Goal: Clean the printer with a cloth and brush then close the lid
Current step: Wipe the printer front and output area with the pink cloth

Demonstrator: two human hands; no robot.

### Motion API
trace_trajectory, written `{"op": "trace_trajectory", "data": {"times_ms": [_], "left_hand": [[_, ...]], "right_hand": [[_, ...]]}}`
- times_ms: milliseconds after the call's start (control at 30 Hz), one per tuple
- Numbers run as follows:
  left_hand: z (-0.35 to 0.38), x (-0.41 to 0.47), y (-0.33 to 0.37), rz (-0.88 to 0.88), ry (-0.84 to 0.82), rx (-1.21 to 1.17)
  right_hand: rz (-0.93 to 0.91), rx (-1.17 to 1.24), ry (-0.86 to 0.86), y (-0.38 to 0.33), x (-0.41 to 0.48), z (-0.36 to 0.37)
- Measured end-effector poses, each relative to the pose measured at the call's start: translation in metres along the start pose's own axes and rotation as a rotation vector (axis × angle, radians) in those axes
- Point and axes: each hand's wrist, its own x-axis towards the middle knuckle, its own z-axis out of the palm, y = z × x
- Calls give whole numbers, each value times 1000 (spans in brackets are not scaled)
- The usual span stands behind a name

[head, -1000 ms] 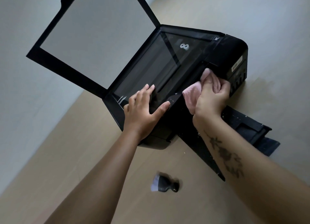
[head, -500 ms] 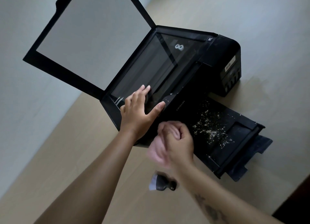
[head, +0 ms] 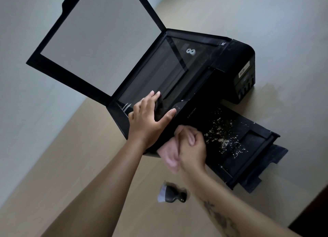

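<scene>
A black printer (head: 230, 63) stands on a beige table, its scanner lid (head: 99, 40) raised and leaning left. My left hand (head: 149, 119) lies flat with straight fingers on the near corner of the scanner glass. My right hand (head: 191, 146) grips a pink cloth (head: 168, 153) at the printer's near front corner, beside the output tray (head: 252, 148). Pale crumbs are scattered over that tray. A small black brush (head: 173, 194) with pale bristles lies on the table just below my right forearm.
The beige table (head: 266, 15) runs back to a pale wall (head: 26, 103) on the left. Its near right corner ends at a dark edge (head: 312, 215). A faint stain (head: 271, 91) marks the tabletop right of the printer.
My right hand with the cloth left the printer's right side, swung down to the near front corner, and the crumb-covered tray came into view. My left hand stayed put.
</scene>
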Motion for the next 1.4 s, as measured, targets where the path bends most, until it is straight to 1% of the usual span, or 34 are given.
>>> {"op": "trace_trajectory", "data": {"times_ms": [67, 133, 200, 300, 367, 400, 500, 633, 733, 800, 833, 900, 967, 1067, 1133, 1200, 1267, 1400], "left_hand": [[0, 0, 1, -3, -7, 4], [-1, -1, 2, -3, -9, 2], [-1, -1, 3, -1, -7, -3], [-2, -1, 2, 7, -6, 1], [-1, -1, 2, 9, -2, -4], [-1, 0, 1, 8, 0, -6], [-2, 0, 1, 4, 4, -4], [-2, 1, 2, -5, 7, -5], [-2, -1, 2, -6, 1, -10], [-2, -1, 2, -7, 0, -11], [-2, -1, 3, -7, 0, -10], [-2, 0, 4, -9, -6, -11], [-2, 0, 4, -6, -8, -8], [-3, -1, 4, -8, -2, -7], [-2, -2, 3, -6, 2, -6], [-2, -1, 3, -1, 3, -4], [-2, 0, 3, 3, 2, -4], [-1, 0, 2, 8, 11, -4]], "right_hand": [[67, -54, -45, 6, -4, -2], [78, -111, 3, -3, 10, -3], [93, -60, 88, -23, 34, -6], [70, 100, 216, -65, 78, -11], [27, 223, 246, -87, 95, -12], [13, 244, 253, -91, 98, -11], [14, 127, 277, -79, 88, -5], [29, -8, 198, -36, 47, 3], [75, -71, 73, -10, 12, 1], [120, -76, 16, -7, 4, -3], [121, -52, 15, -12, 8, -5], [72, 16, 76, -33, 25, -8], [-22, 92, 154, -63, 46, -10], [-145, 205, 214, -93, 66, -8], [-195, 258, 240, -92, 66, 0], [-187, 247, 238, -76, 56, 6], [-138, 224, 173, -49, 39, 8], [-58, 82, -46, -11, 7, -4]]}}
